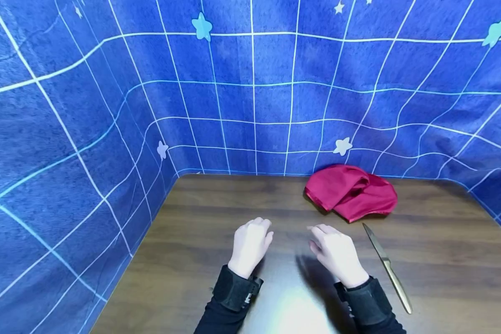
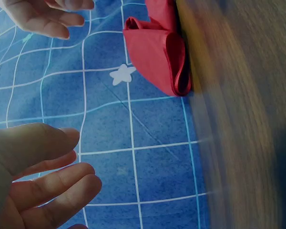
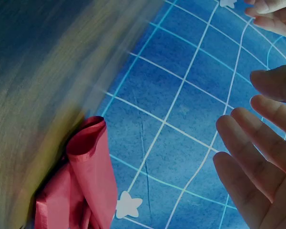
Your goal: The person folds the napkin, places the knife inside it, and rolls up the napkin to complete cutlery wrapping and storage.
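Above the middle of the wooden table my left hand [image 1: 250,246] hovers with loosely bent fingers, holding nothing. My right hand [image 1: 336,253] is likewise raised over the table, its fingers relaxed and nothing in them. In the right wrist view the fingers of that hand [image 3: 262,152] spread apart. A crumpled red satin cloth [image 1: 350,192] lies beyond the right hand, near the table's back edge. Just right of the right hand lies a knife [image 1: 387,266], its blade pointing to the back and its gold-toned handle toward the front. Neither hand touches the cloth or the knife.
A blue cloth backdrop [image 1: 234,102] with white grid lines and stars rises behind the table [image 1: 183,222] and along its left and right sides. Dark bands [image 1: 235,290] wrap both wrists. Bright glare falls on the tabletop between the forearms.
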The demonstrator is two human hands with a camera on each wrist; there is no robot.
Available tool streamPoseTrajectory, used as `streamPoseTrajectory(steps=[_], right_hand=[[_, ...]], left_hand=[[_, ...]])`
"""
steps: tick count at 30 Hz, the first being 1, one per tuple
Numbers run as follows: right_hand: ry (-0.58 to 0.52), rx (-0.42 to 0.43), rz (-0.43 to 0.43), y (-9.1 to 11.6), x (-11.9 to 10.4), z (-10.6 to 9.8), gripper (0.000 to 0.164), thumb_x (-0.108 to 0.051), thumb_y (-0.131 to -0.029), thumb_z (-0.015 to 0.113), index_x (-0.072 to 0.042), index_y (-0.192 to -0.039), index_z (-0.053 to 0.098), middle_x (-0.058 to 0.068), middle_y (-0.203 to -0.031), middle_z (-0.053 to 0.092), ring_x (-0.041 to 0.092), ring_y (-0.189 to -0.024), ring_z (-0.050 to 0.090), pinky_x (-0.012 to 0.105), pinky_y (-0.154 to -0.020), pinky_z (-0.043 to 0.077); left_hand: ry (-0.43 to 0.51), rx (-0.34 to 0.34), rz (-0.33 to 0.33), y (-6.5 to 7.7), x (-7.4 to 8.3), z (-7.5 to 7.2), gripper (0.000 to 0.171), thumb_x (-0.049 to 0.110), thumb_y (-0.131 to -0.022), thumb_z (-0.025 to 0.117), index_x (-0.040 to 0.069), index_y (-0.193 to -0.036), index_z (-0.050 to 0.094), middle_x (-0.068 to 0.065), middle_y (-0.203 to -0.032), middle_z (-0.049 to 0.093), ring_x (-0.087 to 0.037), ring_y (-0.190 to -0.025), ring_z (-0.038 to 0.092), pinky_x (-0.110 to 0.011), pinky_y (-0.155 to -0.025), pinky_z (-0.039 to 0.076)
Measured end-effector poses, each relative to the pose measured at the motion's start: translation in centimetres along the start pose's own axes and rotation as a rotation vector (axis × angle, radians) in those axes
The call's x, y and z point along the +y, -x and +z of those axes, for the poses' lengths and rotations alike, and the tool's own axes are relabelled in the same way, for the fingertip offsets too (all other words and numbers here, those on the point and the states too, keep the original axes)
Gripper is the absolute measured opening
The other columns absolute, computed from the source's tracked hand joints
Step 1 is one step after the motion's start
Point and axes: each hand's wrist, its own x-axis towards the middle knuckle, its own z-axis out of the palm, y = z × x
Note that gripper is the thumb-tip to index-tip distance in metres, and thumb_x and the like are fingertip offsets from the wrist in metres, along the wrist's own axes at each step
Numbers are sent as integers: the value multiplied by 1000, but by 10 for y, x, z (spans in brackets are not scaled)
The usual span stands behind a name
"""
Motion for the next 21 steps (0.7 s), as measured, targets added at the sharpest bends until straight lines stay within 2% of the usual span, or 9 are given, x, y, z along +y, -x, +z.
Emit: streamPoseTrajectory(steps=[6,11,16,21], right_hand=[[-2,9,0,-7,6,-3,31,-6,-62,72,-4,-91,63,5,-81,62,23,-74,60,36,-56,47],[3,27,19,-13,12,-8,28,-6,-63,69,-4,-91,63,6,-82,62,24,-75,60,36,-56,47],[26,48,29,-21,23,-19,27,-6,-64,68,-4,-90,62,9,-81,62,26,-74,60,37,-55,46],[50,83,10,-29,39,-33,23,-3,-65,64,-4,-88,62,9,-79,62,27,-72,60,38,-54,45]], left_hand=[[26,36,-10,-8,3,1,17,24,-74,66,12,-85,65,0,-75,62,-16,-66,59,-28,-53,45],[40,30,-2,-15,3,3,15,23,-74,65,12,-84,64,0,-74,62,-16,-65,59,-28,-51,45],[27,10,9,-31,2,7,12,23,-75,63,13,-82,63,1,-73,61,-16,-65,60,-29,-50,44],[113,2,-13,-52,5,15,7,17,-76,62,12,-81,62,0,-74,61,-17,-64,59,-29,-53,45]])
